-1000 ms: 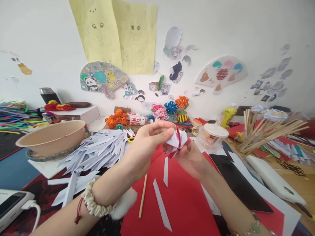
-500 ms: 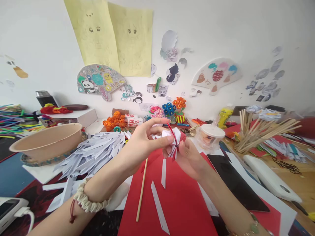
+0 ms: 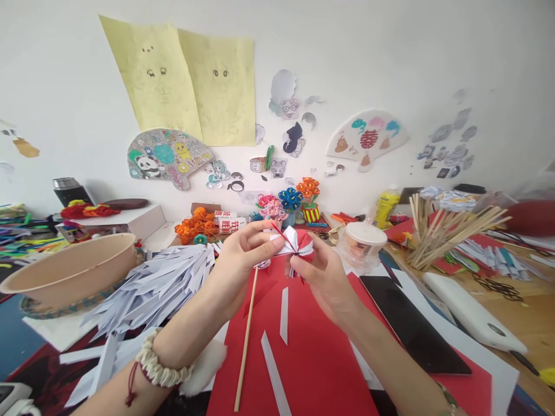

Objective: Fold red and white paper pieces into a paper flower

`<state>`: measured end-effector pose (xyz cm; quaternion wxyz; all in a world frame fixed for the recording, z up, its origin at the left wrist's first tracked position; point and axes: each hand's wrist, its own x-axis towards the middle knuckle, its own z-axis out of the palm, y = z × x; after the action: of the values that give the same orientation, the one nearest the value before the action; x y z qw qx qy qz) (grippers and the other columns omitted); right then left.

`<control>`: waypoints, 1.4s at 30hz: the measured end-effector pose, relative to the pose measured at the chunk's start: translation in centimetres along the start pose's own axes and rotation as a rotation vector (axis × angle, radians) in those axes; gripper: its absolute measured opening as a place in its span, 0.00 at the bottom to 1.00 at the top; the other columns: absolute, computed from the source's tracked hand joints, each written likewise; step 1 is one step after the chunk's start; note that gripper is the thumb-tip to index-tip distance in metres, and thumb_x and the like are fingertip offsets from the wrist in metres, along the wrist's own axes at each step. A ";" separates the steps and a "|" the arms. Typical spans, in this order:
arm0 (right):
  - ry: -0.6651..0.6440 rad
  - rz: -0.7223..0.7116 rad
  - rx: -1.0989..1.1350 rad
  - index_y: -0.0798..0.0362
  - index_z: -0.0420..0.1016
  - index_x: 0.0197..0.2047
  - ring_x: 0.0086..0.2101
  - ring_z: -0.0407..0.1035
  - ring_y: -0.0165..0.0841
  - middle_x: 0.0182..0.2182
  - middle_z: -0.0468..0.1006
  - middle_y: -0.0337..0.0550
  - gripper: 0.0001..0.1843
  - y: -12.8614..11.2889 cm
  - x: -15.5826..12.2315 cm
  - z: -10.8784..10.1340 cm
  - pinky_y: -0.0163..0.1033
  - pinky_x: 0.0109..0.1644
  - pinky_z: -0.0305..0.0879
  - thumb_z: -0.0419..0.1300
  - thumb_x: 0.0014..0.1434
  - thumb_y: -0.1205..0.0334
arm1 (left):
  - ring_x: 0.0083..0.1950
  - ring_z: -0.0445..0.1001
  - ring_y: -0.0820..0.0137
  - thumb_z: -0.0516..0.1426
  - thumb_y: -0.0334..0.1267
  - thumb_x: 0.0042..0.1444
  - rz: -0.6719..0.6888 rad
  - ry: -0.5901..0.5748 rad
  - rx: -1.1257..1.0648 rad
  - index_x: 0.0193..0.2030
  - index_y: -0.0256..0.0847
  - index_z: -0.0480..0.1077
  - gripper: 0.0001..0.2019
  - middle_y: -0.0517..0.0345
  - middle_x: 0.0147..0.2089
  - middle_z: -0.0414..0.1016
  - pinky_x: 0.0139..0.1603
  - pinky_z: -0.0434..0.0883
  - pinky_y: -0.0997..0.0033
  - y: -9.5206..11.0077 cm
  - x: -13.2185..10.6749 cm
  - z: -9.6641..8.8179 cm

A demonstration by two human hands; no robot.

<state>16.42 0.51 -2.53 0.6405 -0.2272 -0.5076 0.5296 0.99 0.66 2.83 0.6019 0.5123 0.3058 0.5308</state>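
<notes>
Both hands hold a red and white folded paper flower (image 3: 291, 240) above a red sheet (image 3: 321, 358). With thumb and fingers, my left hand (image 3: 249, 245) pinches a petal on its left side. My right hand (image 3: 321, 268) grips the right side, its thumb close to the dark tied centre. Part of the flower is hidden behind the fingers. On the red sheet below lie a thin wooden stick (image 3: 247, 341) and two white paper strips, one shorter (image 3: 284, 315) and one longer (image 3: 275, 375).
To the left are a heap of white paper strips (image 3: 160, 289) and a beige bowl (image 3: 73, 263). A black tablet-like slab (image 3: 411, 323), a white power bank (image 3: 474, 315) and a bundle of wooden sticks (image 3: 451, 228) lie right. Behind stand a lidded tub (image 3: 365, 242) and small craft flowers (image 3: 290, 199).
The paper flower has opened out and turned, showing more of its red and white petals. My right thumb has shifted toward its centre. The whole view has tilted up slightly.
</notes>
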 end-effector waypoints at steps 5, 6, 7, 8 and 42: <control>0.022 0.079 0.048 0.51 0.80 0.38 0.31 0.68 0.31 0.29 0.76 0.38 0.15 -0.5 0.0 0.1 0.38 0.38 0.69 0.75 0.47 0.58 | 0.30 0.76 0.71 0.70 0.36 0.50 0.018 -0.034 0.019 0.43 0.38 0.75 0.14 0.57 0.30 0.81 0.41 0.69 0.71 0.0 -0.2 0.2; 0.002 0.105 0.061 0.52 0.80 0.37 0.30 0.68 0.31 0.28 0.76 0.39 0.14 -0.6 0.0 0.1 0.38 0.38 0.68 0.74 0.47 0.57 | 0.29 0.76 0.71 0.69 0.36 0.51 0.017 -0.045 0.023 0.43 0.38 0.75 0.13 0.57 0.30 0.81 0.41 0.69 0.71 0.1 -0.2 0.3; -0.018 0.126 0.069 0.52 0.80 0.35 0.30 0.68 0.31 0.27 0.76 0.39 0.14 -0.7 0.0 0.0 0.38 0.37 0.67 0.74 0.48 0.55 | 0.28 0.76 0.71 0.69 0.35 0.51 0.012 -0.055 0.022 0.42 0.38 0.75 0.13 0.57 0.29 0.82 0.41 0.69 0.70 0.2 -0.3 0.4; -0.039 0.143 0.073 0.53 0.80 0.34 0.29 0.68 0.32 0.27 0.75 0.39 0.14 -0.7 0.0 -0.1 0.38 0.36 0.67 0.74 0.47 0.54 | 0.28 0.76 0.72 0.69 0.35 0.51 0.003 -0.065 0.021 0.42 0.38 0.75 0.12 0.57 0.29 0.82 0.41 0.69 0.70 0.3 -0.3 0.4; -0.413 0.178 0.148 0.50 0.78 0.31 0.26 0.67 0.34 0.22 0.72 0.38 0.20 -0.7 -0.9 -0.7 0.37 0.28 0.63 0.76 0.43 0.46 | 0.21 0.72 0.75 0.73 0.38 0.43 -0.119 -0.141 -0.193 0.42 0.38 0.72 0.21 0.64 0.24 0.76 0.28 0.68 0.75 -0.8 -1.6 1.5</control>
<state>17.41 -0.34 -2.57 0.4889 -0.1102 -0.5656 0.6549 2.18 -1.19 2.24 0.6988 0.4690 0.2398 0.4840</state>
